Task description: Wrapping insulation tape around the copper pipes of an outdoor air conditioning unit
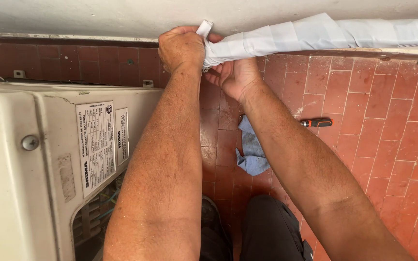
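Head view, both hands (182, 48) gripping wrapped pipe (315, 34)

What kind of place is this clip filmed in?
Likely an outdoor terrace or service balcony: a cream air-conditioner outdoor unit, a red tile floor, and a white-wrapped pipe bundle along the wall.

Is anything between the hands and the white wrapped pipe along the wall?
Nothing visible. The left hand grips the end of the white wrapped pipe from above, and the right hand touches it from below. The blue rag and screwdriver lie apart on the floor.
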